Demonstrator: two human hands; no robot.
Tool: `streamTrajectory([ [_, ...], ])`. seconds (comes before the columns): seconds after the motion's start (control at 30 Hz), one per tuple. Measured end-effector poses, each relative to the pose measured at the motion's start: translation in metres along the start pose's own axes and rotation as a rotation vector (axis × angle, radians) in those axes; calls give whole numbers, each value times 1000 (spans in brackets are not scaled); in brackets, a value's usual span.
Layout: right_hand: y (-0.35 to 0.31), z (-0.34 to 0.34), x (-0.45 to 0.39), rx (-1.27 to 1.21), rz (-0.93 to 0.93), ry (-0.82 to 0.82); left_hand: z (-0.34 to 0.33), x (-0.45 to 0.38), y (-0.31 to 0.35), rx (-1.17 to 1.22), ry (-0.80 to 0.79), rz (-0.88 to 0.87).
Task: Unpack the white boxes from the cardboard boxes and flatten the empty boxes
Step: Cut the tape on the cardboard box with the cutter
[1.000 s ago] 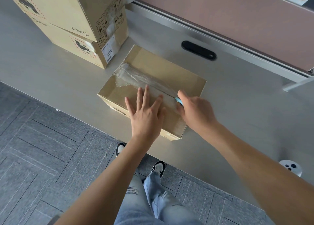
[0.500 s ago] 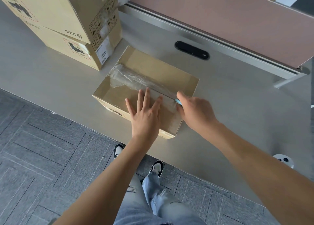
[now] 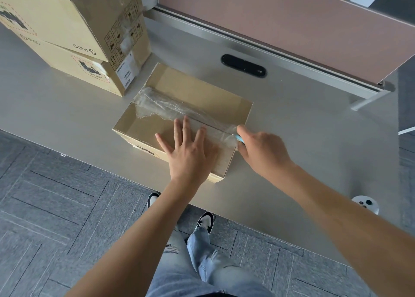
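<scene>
Cutting the tape on a shut cardboard box (image 3: 197, 94)

The box sat mid-bench (image 3: 314, 139), with two stacked boxes (image 3: 74, 34) at its ten o'clock. The left hand (image 3: 190, 155) lay flat and wide on its lid. The right hand (image 3: 265, 153), at three o'clock, had its grip curled round a small blue cutter (image 3: 239, 138) at the tape (image 3: 179, 110). A slip could nick the left fingers, because they lay close beside the seam.
</scene>
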State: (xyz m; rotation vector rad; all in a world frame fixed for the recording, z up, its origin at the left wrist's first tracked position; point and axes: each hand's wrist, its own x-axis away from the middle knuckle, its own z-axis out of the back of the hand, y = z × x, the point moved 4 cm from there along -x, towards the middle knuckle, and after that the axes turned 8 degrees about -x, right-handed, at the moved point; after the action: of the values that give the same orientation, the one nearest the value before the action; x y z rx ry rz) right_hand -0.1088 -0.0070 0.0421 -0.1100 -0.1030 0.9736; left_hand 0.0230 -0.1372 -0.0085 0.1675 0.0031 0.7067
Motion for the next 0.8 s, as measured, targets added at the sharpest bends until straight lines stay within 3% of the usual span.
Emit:
streamTrajectory([
  [0.33, 20, -18, 19, -119, -75, 83, 2, 3, 14, 32, -63, 38],
  [0.5, 20, -38, 26, -210, -117, 126, 1, 3, 32, 97, 14, -105],
  [0.8, 17, -72, 29, -441, -206, 234, -2, -27, 47, 40, -4, -309],
])
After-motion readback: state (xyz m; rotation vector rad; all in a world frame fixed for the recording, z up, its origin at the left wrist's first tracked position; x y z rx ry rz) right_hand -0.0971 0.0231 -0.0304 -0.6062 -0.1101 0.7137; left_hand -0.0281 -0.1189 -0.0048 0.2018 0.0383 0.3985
